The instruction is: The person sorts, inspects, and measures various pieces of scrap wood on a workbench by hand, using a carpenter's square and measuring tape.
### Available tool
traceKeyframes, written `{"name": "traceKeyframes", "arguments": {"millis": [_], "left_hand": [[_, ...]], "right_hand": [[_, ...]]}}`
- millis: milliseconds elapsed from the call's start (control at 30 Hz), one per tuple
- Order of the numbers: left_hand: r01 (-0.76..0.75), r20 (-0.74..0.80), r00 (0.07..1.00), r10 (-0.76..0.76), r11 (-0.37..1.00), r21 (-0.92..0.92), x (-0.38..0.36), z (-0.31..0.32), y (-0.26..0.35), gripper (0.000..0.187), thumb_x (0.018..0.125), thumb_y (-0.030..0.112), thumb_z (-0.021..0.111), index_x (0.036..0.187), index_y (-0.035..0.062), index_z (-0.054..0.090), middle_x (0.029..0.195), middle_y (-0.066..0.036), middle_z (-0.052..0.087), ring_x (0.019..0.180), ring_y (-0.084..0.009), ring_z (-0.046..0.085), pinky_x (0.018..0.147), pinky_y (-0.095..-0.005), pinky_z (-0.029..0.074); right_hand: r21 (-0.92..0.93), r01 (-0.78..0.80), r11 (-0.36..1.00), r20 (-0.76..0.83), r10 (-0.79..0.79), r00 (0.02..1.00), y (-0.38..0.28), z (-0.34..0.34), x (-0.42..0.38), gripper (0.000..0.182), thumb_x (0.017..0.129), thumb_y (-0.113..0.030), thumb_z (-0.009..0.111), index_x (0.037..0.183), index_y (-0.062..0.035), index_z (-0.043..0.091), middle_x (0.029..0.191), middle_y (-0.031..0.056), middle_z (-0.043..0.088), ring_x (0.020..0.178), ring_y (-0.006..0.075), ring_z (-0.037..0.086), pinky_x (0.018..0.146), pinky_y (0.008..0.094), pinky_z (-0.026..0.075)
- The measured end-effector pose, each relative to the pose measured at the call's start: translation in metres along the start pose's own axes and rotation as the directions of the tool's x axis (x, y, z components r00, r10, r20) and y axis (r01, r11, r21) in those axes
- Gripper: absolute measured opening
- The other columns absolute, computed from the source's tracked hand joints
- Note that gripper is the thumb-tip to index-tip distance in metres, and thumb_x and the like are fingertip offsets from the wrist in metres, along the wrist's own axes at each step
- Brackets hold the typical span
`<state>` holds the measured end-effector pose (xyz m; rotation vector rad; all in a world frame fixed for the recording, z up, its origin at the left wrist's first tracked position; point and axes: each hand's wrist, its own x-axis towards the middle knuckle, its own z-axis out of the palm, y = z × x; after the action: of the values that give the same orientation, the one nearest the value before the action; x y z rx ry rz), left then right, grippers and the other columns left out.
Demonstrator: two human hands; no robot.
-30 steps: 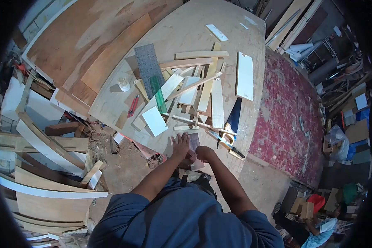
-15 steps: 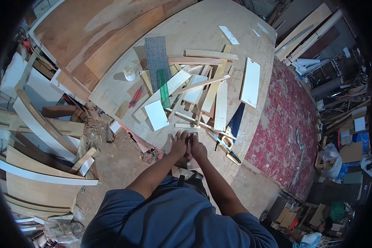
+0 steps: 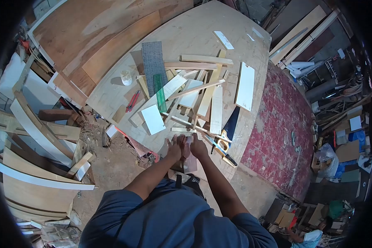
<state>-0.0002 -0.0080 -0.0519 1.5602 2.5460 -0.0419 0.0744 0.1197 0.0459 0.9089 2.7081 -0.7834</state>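
Observation:
My left hand (image 3: 174,149) and my right hand (image 3: 199,147) are close together at the near edge of the plywood table (image 3: 107,93). Between them is a reddish-brown sheet-like piece (image 3: 187,152), its lower part hanging toward my body. My right hand is closed on its right side. The fingers of my left hand are bent around its left side, one finger pointing forward; I cannot tell exactly what the piece is. Just beyond the fingertips lies a short wood strip (image 3: 181,129). A white rectangular panel (image 3: 153,120) rests ahead of my left hand.
Wood strips (image 3: 216,109) lie piled mid-table, with a green ruler (image 3: 158,93) and dark grey sheet (image 3: 152,62). A handsaw (image 3: 224,142) is right of my hands. Red pliers (image 3: 132,101) and a jar (image 3: 126,77) sit left. Another person (image 3: 312,239) is at lower right.
The left fingers have drawn in from a flatter spread, and both hands are slightly lower. More of the reddish-brown piece shows between them. The whole view has shifted slightly.

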Motion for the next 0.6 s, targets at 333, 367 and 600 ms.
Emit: {"name": "traceKeyframes", "arguments": {"millis": [333, 367, 600], "left_hand": [[-0.009, 0.166, 0.985, 0.05, 0.971, -0.237, -0.003, -0.044, -0.003, 0.069, 0.091, 0.028, 0.047, 0.15, 0.0074, 0.018, 0.158, -0.009, 0.003, 0.142, -0.0464, 0.01, 0.098, -0.0798, 0.013], [0.009, 0.183, 0.983, 0.033, 0.975, -0.224, -0.003, -0.044, -0.001, 0.071, 0.09, 0.029, 0.051, 0.15, 0.0075, 0.018, 0.159, -0.009, 0.003, 0.142, -0.0452, 0.009, 0.1, -0.0789, 0.012], [0.022, 0.165, 0.986, 0.017, 0.972, -0.233, -0.002, -0.025, -0.003, 0.07, 0.09, 0.024, 0.051, 0.15, 0.0092, 0.018, 0.159, -0.008, 0.002, 0.142, -0.0446, 0.008, 0.1, -0.0793, 0.01]], "right_hand": [[-0.233, 0.312, 0.921, 0.609, -0.112, 0.785, 0.051, 0.052, 0.013, 0.029, 0.076, -0.015, 0.069, 0.098, 0.0026, 0.06, 0.088, 0.0231, 0.068, 0.078, 0.04, 0.067, 0.065, 0.0454, 0.054], [-0.233, 0.308, 0.922, 0.607, -0.11, 0.787, 0.065, 0.064, 0.012, 0.029, 0.076, -0.015, 0.069, 0.098, 0.0026, 0.06, 0.088, 0.0231, 0.068, 0.078, 0.04, 0.067, 0.065, 0.0454, 0.054], [0.031, 0.007, 1.0, 0.295, -0.016, 0.955, 0.029, 0.004, -0.008, 0.044, 0.079, -0.016, 0.062, 0.118, -0.002, 0.047, 0.087, 0.0271, 0.066, 0.078, 0.0421, 0.066, 0.068, 0.0512, 0.052]]}}
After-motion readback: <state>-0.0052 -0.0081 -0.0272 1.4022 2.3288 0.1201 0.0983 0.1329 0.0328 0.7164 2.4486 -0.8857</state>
